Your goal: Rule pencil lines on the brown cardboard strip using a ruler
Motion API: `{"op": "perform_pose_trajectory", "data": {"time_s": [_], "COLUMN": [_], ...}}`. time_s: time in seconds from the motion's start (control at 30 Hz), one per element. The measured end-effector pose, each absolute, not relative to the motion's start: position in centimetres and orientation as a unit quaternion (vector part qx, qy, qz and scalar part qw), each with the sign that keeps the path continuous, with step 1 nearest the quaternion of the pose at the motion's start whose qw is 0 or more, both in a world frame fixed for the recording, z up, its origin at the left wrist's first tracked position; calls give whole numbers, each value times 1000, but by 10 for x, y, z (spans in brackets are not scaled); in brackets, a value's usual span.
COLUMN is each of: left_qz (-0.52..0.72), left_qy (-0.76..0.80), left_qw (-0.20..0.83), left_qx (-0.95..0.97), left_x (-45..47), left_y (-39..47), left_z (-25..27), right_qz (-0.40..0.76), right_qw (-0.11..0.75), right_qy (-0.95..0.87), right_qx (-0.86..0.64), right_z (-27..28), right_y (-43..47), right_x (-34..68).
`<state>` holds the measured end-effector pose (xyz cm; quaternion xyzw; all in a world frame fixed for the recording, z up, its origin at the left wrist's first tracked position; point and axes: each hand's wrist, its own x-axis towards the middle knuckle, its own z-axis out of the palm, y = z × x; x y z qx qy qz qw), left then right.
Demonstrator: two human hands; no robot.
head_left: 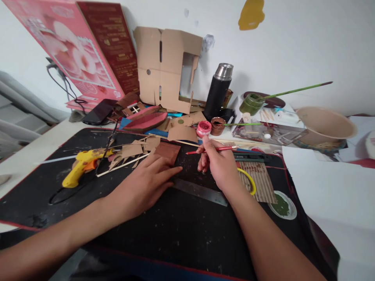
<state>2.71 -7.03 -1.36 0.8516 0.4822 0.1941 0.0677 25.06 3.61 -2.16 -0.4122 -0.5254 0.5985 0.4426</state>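
My left hand [142, 183] lies fairly flat, fingers stretched out, over the near edge of a brown card piece [169, 151] and the left end of a metal ruler [202, 191]. My right hand [221, 168] is closed around a red pencil [218, 149], its sharpened tip pointing left, above the black mat [175, 234]. The ruler runs from my left fingers to beneath my right wrist. Just right of that wrist are a yellow loop handle [250, 180], a corrugated cardboard piece [262, 181] and a dark green cutter knife [253, 157].
A yellow glue gun [76, 168] lies left with its cord, near cardboard scraps [131, 150]. Behind stand a red paint jar [204, 128], a brown paint jar [218, 125], a black thermos [218, 91] and cut cardboard [166, 66]. A green-filled lid [283, 205] sits right.
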Motion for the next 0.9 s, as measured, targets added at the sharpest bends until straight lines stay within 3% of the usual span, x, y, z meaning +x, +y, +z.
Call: {"op": "perform_pose_trajectory", "data": {"time_s": [0.13,0.4,0.9], "left_qz": [238,201,164], "left_qy": [491,465,481], "left_qw": [49,-23,-33], "left_qx": [837,862,861], "left_x": [24,17,20], "left_y": [-98,-131,-135], "left_z": [-22,-35,-44], "right_qz": [596,609,608], "right_qw": [443,420,405], "right_qy": [-530,-540,-552], "right_qx": [-410,-402,-402], "right_z": [-19,-19,-23], "right_y": [33,19,11], "right_x": [249,240,234]}}
